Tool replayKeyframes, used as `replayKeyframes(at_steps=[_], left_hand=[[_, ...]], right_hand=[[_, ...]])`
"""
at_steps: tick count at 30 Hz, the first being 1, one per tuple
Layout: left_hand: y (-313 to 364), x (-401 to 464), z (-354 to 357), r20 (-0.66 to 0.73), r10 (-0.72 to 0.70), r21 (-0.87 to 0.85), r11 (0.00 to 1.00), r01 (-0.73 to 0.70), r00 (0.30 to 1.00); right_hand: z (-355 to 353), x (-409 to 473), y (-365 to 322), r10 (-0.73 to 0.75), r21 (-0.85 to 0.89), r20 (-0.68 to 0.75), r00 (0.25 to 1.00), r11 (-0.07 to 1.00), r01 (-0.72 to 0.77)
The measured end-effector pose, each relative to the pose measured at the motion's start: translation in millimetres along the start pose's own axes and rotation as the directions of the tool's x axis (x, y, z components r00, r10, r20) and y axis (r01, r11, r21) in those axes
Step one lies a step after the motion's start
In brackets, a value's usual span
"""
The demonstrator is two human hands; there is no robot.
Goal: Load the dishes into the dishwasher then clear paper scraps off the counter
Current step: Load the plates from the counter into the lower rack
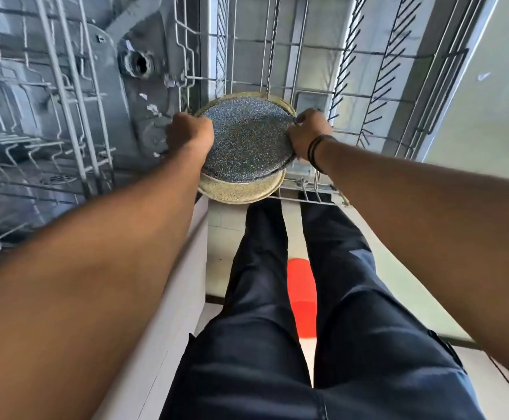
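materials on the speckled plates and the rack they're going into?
Dark blue speckled round plate: looks like glazed stoneware or enamel, given its fine multicolour fleck and slight sheen; can't tell which. Cream speckled round plate beneath it: same look, paler glaze. Grey wire dishwasher rack: thin metal rods, apparently plastic-coated, with a uniform matte grey and rounded tips. Left hand and right hand grip the plate rims.

We count two plates between our two hands: one dark speckled plate (pixel 247 140) on top and one beige speckled plate (pixel 241 190) beneath it. One left hand (pixel 190 133) and one right hand (pixel 309 131) grip them. Beyond our fingers we see two wire racks, one pulled-out rack (pixel 353 86) and one inner rack (pixel 35 116).
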State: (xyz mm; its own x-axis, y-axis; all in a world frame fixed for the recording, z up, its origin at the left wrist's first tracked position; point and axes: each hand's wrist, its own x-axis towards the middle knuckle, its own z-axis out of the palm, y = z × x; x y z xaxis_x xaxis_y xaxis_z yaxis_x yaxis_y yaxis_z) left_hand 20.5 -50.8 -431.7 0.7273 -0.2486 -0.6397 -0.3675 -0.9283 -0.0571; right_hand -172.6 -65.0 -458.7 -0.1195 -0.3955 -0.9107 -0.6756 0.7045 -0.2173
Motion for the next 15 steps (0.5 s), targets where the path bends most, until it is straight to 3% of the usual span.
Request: replayKeyframes(at_steps=[5, 15], left_hand=[[7.6, -1.0, -2.1, -0.042, -0.051, 0.001, 0.999, 0.051, 0.998], [11.0, 0.9, 6.7, 0.002, -0.040, 0.020, 0.999, 0.040, 0.999]], right_hand=[[5.8, 1.7, -1.7, -0.022, -0.029, -0.046, 0.999, 0.999, 0.020], [3.8, 3.6, -2.4, -0.041, -0.023, -0.128, 0.991, 0.999, 0.039]])
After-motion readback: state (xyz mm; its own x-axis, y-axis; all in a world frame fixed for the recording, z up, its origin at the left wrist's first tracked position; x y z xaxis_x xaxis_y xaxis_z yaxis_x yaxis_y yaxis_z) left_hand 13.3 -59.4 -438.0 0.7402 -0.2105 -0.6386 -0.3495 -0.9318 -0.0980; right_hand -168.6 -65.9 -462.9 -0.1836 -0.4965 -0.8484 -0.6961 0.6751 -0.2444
